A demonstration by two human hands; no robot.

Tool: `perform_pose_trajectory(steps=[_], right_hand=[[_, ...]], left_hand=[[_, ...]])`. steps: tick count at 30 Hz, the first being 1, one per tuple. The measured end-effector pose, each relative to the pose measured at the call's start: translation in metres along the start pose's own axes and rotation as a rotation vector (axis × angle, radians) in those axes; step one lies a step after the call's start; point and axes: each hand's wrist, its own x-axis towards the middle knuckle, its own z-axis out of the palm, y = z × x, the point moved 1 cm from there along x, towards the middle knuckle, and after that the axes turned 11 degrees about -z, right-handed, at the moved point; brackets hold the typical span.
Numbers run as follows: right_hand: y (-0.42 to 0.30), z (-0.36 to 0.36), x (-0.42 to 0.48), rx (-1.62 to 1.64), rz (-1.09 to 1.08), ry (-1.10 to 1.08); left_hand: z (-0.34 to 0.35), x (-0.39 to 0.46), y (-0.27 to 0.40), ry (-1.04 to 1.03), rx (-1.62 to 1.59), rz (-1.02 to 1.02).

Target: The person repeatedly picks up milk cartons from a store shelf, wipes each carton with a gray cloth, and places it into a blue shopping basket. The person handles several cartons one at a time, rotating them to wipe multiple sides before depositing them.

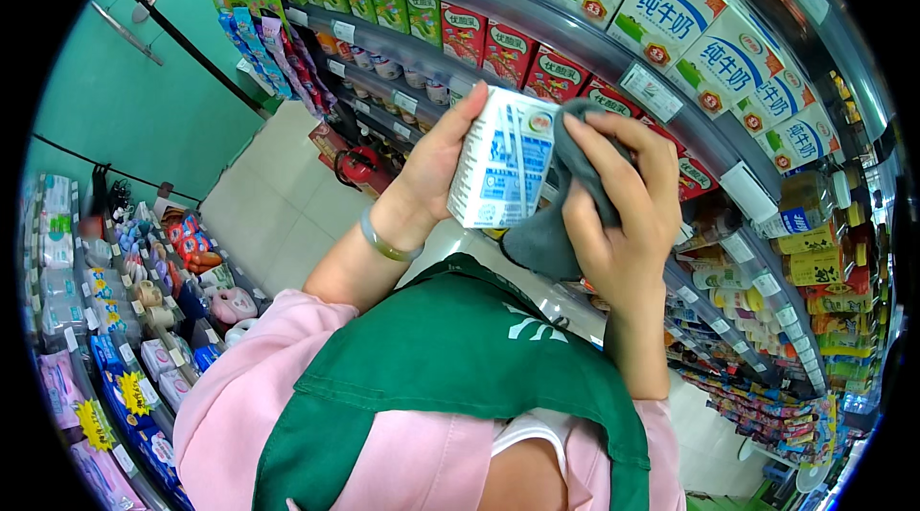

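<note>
My left hand (438, 159) grips a small white and blue milk carton (503, 159) by its side, in front of the shelves. Straws in a clear sleeve run along the carton's face. A grey cloth (553, 223) is bunched in my right hand (625, 194), pinched between thumb and fingers. The cloth lies against the carton's right edge, and its lower end hangs down. Behind my hands stands a row of red drink cartons (510, 51), partly hidden by the carton and my right hand.
Large white milk cartons (668, 8) line the upper shelf, with green drink cartons (388, 8) further left. Bottles (805, 202) and packets fill the right shelves. A red fire extinguisher (359, 166) stands on the tiled floor (287, 187). Another goods rack (122, 360) rises at left, near a green door (86, 94).
</note>
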Motion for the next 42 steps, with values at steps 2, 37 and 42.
perform_pose_trajectory(steps=[2,37,42], right_hand=[[-0.001,0.005,0.004,-0.031,-0.005,-0.096],[-0.030,0.059,-0.020,-0.062,-0.128,-0.144],[-0.031,0.051,-0.014,0.195,-0.100,-0.273]], left_hand=[[-0.012,-0.001,-0.005,-0.180,-0.029,0.003],[-0.031,0.005,0.005,0.196,-0.364,0.204],[-0.040,0.002,0.008,0.202,-0.340,0.198]])
